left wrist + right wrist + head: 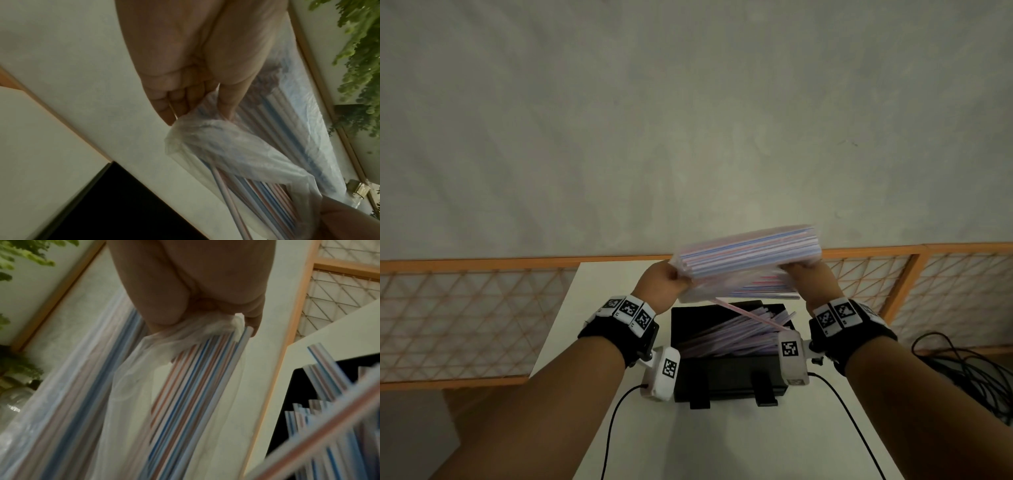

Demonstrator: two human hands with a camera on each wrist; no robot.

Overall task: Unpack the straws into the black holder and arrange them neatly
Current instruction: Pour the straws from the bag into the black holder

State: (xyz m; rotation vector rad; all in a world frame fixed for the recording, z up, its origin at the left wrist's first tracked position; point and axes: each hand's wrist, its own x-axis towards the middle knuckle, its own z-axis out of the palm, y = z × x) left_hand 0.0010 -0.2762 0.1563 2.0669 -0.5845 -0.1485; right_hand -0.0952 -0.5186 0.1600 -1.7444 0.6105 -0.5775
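Both hands hold a clear bag point(748, 263) of straws above the holder point(726, 349): in the head view the left hand point(659, 284) grips the bag's left end and the right hand point(813, 279) grips its right end, so the bag hangs level between them, slightly higher on the right. Straws point(750, 251) inside it are thin, white with blue and red stripes, packed side by side in flat layers. Below, the black box-shaped holder stands on the white desk point(722, 442) and already carries a loose, slanted heap of straws point(736, 334); one straw point(750, 317) juts across them at an angle. An orange-framed lattice screen point(465, 308) runs behind the desk. From the left wrist, the left hand point(185, 68) has its fingers curled and thumb pressed on a bunched corner of the bag point(216, 142), with striped straws point(267, 191) running away inside the wrinkled film; the holder's dark edge point(115, 203) lies below. From the right wrist, the right hand point(195, 288) pinches gathered film at the straw ends point(205, 369), and straws in the holder point(329, 426) show at lower right, blurred.
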